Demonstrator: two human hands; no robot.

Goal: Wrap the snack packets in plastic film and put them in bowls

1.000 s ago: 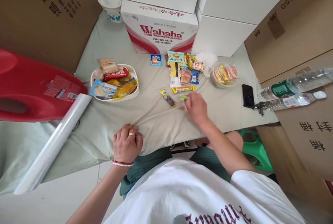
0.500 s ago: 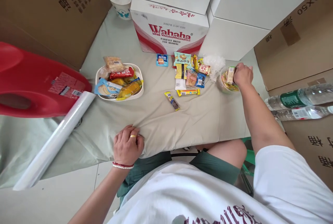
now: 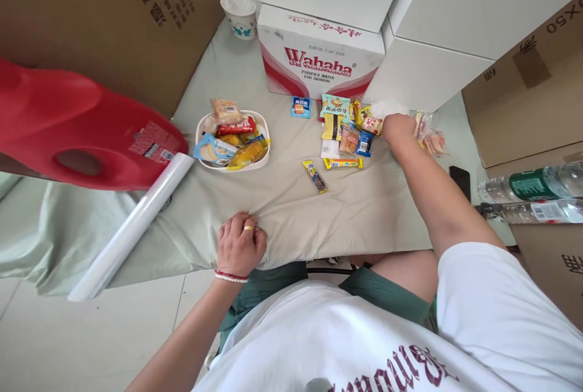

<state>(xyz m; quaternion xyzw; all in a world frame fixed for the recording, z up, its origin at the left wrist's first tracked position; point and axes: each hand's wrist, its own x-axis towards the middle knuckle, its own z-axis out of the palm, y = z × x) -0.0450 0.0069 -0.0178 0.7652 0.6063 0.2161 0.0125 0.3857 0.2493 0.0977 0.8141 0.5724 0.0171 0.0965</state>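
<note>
head view: right hand (image 3: pixel 399 129) is hovering between snack pile (image 3: pixel 349 139) and pink packets (image 3: pixel 435 142), hidden grip impossible to tell; left hand (image 3: pixel 240 247), unclenched, is resting palm-down. careful handling would be sparing neighbouring wrappers.

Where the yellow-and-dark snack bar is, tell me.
Near the head view's centre, the snack bar lies left of the long yellow packet and nearer the person.

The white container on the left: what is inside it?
Inside the white container lie a red packet, a light-blue packet and a yellow packet, with a clear-wrapped snack on top. What lies underneath them is covered, so I cannot tell.
</note>
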